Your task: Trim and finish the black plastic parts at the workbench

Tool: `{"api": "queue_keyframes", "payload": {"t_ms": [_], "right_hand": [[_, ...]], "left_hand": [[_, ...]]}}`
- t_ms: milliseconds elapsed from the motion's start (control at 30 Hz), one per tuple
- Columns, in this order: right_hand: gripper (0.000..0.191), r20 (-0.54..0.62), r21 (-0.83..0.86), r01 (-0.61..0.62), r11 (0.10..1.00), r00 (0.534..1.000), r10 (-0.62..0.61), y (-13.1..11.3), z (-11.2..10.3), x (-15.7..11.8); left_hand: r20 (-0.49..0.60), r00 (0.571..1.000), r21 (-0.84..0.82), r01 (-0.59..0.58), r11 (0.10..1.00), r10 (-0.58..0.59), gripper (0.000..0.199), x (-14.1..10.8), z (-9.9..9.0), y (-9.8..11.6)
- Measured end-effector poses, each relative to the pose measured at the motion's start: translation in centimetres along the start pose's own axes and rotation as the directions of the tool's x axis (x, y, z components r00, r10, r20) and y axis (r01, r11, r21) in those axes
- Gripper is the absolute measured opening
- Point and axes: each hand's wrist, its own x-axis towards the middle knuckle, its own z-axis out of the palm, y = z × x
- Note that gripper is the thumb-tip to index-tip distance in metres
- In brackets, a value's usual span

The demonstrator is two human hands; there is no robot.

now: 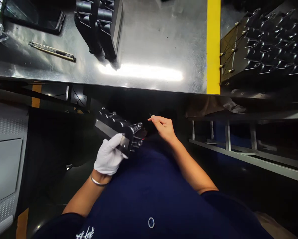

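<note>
My left hand (109, 155), in a white glove, grips a black moulded plastic part (117, 127) with a grey strip along its side and round posts at its right end. The part is tilted, held in front of my body below the bench edge. Just right of it, my bare right hand (164, 126) is closed in a pinch, thumb against forefinger. A thin dark sliver pokes out at the fingertips, too small to name. The two hands are apart, and the right one does not touch the part.
Two similar black parts (106, 30) stand on the metal bench (151, 43). A box cutter (51, 51) and a black tray (37, 20) lie to the left. Beyond a yellow strip (213, 46), many black parts (270, 43) are stacked. A grey cabinet (4, 166) stands at lower left.
</note>
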Motion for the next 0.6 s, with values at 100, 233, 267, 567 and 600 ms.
{"api": "queue_keyframes", "payload": {"t_ms": [100,233,267,567,600], "right_hand": [[0.043,0.225,0.057,0.093,0.994,0.969,-0.104,-2.8,-0.8,-1.2],[0.036,0.361,0.063,0.192,0.979,0.911,-0.201,-5.8,-1.2,-2.1],[0.034,0.373,0.061,0.206,0.977,0.903,-0.214,-6.1,-1.2,-2.1],[0.036,0.402,0.080,0.218,0.973,0.886,-0.231,-5.9,-0.7,-1.8],[0.037,0.403,0.084,0.211,0.974,0.887,-0.227,-5.9,-0.7,-1.8]], "left_hand": [[0.001,0.973,0.102,-0.230,0.968,0.231,0.015,1.0,-0.7,-0.4],[-0.096,0.909,0.254,-0.372,0.893,0.406,0.020,1.4,-1.1,-0.1],[-0.095,0.901,0.276,-0.385,0.881,0.424,0.023,1.3,-1.1,0.0],[-0.055,0.882,0.278,-0.437,0.855,0.468,0.027,1.2,-1.2,-0.5],[-0.063,0.879,0.269,-0.441,0.856,0.473,0.030,1.3,-1.4,-0.5]]}}
